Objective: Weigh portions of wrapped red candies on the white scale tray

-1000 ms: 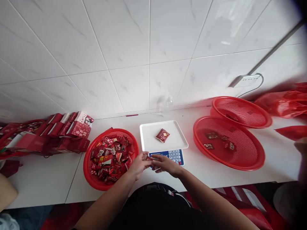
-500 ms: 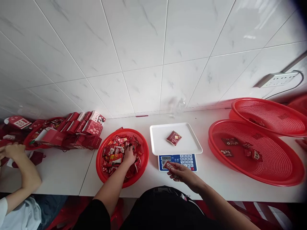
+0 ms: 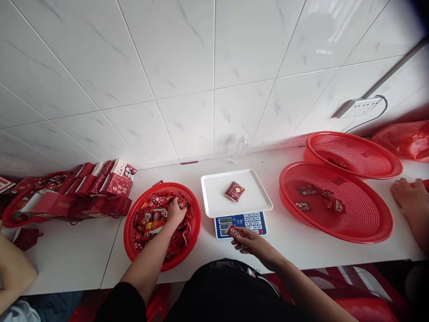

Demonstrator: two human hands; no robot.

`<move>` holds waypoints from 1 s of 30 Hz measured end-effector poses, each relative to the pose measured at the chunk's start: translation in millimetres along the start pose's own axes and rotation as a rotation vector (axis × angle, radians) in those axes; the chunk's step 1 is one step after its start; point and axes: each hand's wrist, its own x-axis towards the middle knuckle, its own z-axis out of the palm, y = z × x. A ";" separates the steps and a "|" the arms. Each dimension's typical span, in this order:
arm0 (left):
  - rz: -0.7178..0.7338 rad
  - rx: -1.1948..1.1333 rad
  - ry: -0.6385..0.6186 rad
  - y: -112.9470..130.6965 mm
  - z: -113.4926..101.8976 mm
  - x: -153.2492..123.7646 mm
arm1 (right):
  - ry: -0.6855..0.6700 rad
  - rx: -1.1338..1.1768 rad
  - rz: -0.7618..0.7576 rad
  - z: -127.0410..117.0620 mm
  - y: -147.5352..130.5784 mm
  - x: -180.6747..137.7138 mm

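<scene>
My left hand (image 3: 176, 213) reaches into a round red plastic basket (image 3: 129, 245) filled with small red snack packets (image 3: 154, 216). Its fingers are closed on a red packet near the basket's far right side; the fingertips are partly hidden. In front of the scale's blue keypad (image 3: 256, 219), my right hand (image 3: 254, 243) grips small red packets (image 3: 233, 231), how many I cannot tell. A single square red packet (image 3: 234, 191) lies on the scale's white tray (image 3: 211, 197).
Two larger red baskets (image 3: 384, 223) at the right hold a few packets. Red gift boxes (image 3: 115, 183) stand in rows at the left. A clear bottle (image 3: 240, 150) stands by the wall, below a power strip (image 3: 360, 107). Other people's arms (image 3: 15, 264) show at both sides.
The view has swung to the right, bringing another person's hand further in there. My left hand has shifted within the basket and closed on a packet. My right hand keeps its packets.
</scene>
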 end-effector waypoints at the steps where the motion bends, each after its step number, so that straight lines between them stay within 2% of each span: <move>1: 0.038 -0.033 0.025 8.8 -3.3 -3.3 | -0.005 0.003 0.006 0.8 0.7 0.9; 3: 0.154 -0.146 0.052 31.7 -5.3 -10.5 | -0.014 0.005 0.016 3.7 0.9 3.2; 5: 0.283 -0.296 -0.005 56.8 0.0 -16.2 | -0.020 0.001 0.018 7.6 -0.9 5.4; 7: 0.339 -0.403 -0.112 75.5 10.8 -17.7 | -0.017 -0.008 0.003 11.0 -3.9 6.7; 9: 0.356 -0.416 -0.088 80.6 22.1 -13.4 | -0.007 -0.018 -0.021 12.4 -6.2 6.9; 12: 0.257 -0.242 0.071 58.6 29.9 0.1 | 0.018 -0.033 -0.023 9.2 -4.8 5.8; 14: 0.151 -0.131 0.100 30.6 28.2 8.0 | 0.034 -0.038 -0.003 4.7 -0.3 4.7; 17: 0.036 -0.005 0.046 -10.9 24.4 12.3 | 0.042 -0.020 0.025 -0.8 7.4 3.3; 20: 0.014 0.128 -0.052 -33.5 27.8 12.4 | 0.054 -0.003 0.042 -1.7 10.1 3.1; 25: -0.012 0.309 -0.181 -31.0 38.2 20.8 | 0.032 -0.019 0.024 2.9 4.5 6.2; 30: 0.021 0.413 -0.208 -22.0 39.9 14.3 | 0.006 -0.018 0.008 5.8 2.5 9.9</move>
